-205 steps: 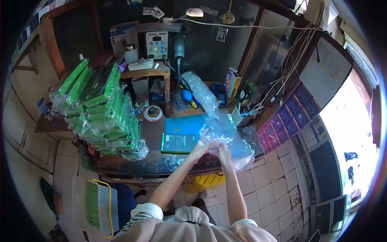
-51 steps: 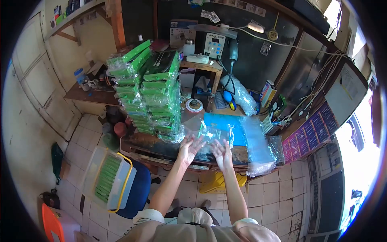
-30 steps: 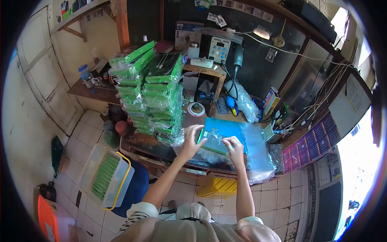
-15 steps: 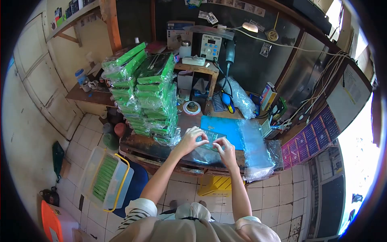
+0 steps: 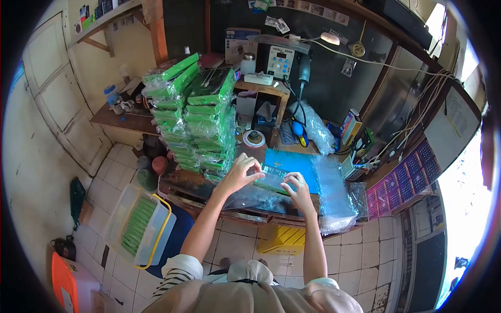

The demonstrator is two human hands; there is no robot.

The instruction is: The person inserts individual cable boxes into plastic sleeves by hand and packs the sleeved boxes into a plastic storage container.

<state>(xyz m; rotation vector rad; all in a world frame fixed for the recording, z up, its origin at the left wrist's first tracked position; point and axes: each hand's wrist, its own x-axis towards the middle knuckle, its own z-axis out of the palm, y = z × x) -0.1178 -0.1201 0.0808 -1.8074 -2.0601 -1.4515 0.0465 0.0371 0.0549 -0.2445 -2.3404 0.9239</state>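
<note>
L hand [image 5: 240, 175] & R hand [image 5: 300, 192] are holding nearly closed pinches, seemingly gripping clear film [image 5: 251, 196]. Green-edged box [image 5: 274, 174] is lying btwn & just beyond them, over blue mat [image 5: 307, 166], long axis running approx. L–R, both hands equally near. R hand is partly hiding box's R end; film edges are proving untraceable.

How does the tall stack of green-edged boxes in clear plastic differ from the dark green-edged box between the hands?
The tall stack of green-edged boxes holds many, in two columns; the dark box is just one. The stack stands to the left of the left hand; the dark box is between that hand and the right hand. The stack rises high, while the dark box is low. Both show green edges and clear plastic.
</note>
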